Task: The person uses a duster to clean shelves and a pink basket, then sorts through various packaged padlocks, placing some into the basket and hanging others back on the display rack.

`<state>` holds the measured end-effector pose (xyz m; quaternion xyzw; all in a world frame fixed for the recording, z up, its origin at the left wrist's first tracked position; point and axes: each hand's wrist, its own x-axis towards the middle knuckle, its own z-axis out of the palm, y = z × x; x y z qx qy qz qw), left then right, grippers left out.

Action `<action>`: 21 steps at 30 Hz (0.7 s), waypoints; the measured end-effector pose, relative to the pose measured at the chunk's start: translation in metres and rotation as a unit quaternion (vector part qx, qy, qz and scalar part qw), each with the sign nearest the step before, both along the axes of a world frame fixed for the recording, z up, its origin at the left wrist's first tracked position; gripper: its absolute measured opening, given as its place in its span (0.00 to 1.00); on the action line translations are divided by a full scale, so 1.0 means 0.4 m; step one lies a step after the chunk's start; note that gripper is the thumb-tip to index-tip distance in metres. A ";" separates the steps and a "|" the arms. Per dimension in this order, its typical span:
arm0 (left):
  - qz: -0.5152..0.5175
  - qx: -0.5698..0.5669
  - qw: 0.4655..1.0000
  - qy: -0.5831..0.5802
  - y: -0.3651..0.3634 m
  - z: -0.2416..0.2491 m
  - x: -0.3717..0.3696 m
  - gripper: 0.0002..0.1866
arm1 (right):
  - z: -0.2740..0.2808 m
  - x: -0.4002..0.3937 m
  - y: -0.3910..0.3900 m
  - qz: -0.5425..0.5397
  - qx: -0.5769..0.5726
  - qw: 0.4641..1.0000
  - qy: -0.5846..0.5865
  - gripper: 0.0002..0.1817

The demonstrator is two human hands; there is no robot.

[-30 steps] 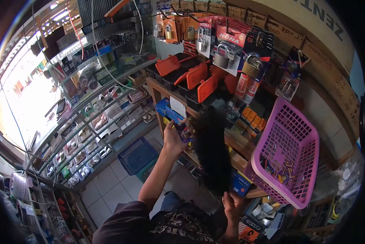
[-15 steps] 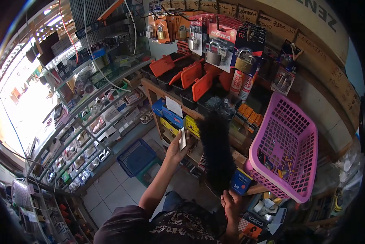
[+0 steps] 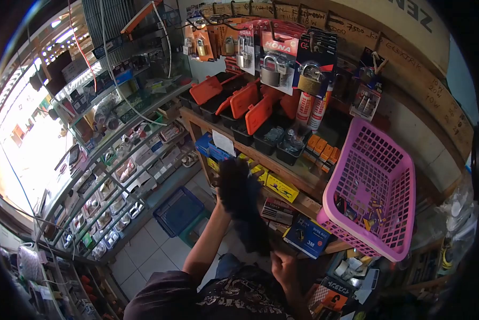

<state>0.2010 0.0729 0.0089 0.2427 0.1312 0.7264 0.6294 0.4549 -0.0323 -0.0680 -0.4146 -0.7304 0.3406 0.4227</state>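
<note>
A fluffy black duster point(image 3: 244, 208) is gripped at its lower end by my right hand point(image 3: 285, 268), fingers closed around the handle. The duster's head slants up to the left and covers most of my left hand point(image 3: 259, 173). Only some fingertips show past its right side, near the yellow boxes point(image 3: 281, 186) on the shelf below the counter. Whatever my left hand holds is hidden behind the duster. Close by, a blue 3M box point(image 3: 307, 238) rests at the shelf's right end.
Black bins with orange lids point(image 3: 259, 114) line the wooden counter. Padlocks in packets point(image 3: 310, 77) hang above. A pink basket point(image 3: 330, 200) with small packets stands at right. Glass shelves point(image 3: 111, 176) run along the left; a blue crate point(image 3: 178, 210) is on the floor.
The duster has swung left, from beside my left hand to in front of it. My right hand has moved left too. The pale flat piece in my left hand is now out of sight.
</note>
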 end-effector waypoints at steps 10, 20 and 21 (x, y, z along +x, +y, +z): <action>0.052 -0.045 0.995 -0.076 -0.007 0.032 0.034 0.31 | 0.031 -0.026 -0.007 0.010 -0.056 0.998 -0.008 0.09; 0.135 -0.231 0.963 0.034 -0.019 -0.072 0.131 0.29 | 0.059 -0.092 0.051 -0.059 -0.016 0.995 0.074 0.09; 0.096 -0.170 0.981 -0.008 0.005 -0.089 0.090 0.30 | 0.054 -0.086 0.039 -0.061 -0.018 0.995 0.074 0.09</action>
